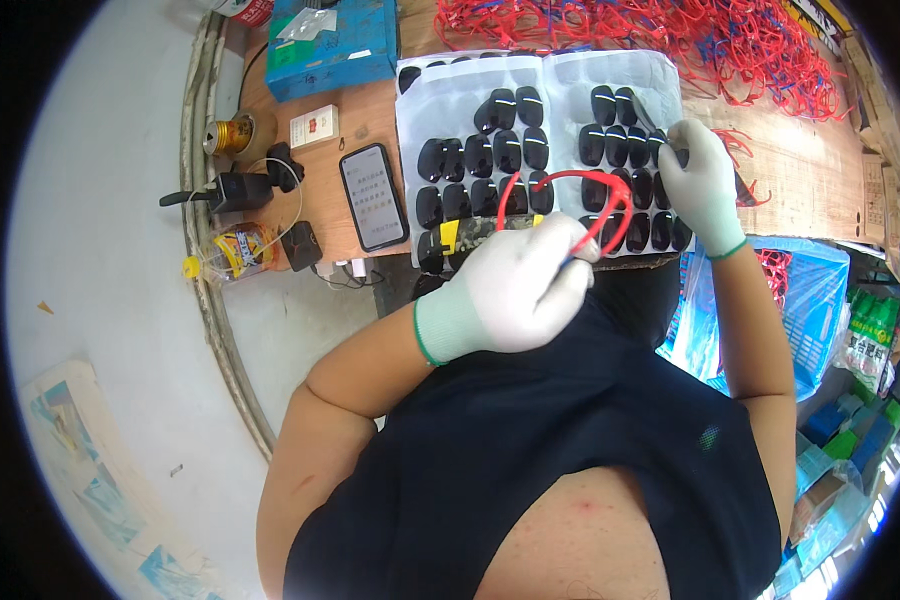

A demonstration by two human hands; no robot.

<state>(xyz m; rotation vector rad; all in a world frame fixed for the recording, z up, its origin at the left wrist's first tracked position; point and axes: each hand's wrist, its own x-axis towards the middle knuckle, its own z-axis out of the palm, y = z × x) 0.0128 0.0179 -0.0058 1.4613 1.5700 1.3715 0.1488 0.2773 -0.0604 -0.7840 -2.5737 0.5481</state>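
Observation:
White gloves with green cuffs cover both hands. My left hand (530, 285) is closed on a red eyeglass frame (620, 192), held above the near edge of the lens sheets. Over the right side of those sheets, my right hand (698, 190) has its fingers bent together at a dark lens (681, 156), which they partly hide. Several dark lenses (479, 153) lie in rows on two white padded sheets (560, 110). Just beyond my left hand lies a camouflage-patterned strip with yellow ends (475, 234), partly covered by the hand.
A tangled heap of red and blue frames (660, 40) covers the far right table. On the left are a blue box (332, 45), a phone (375, 197), a small white box (314, 126) and a wire spool (232, 135). A plastic-lined blue crate (810, 310) stands below right.

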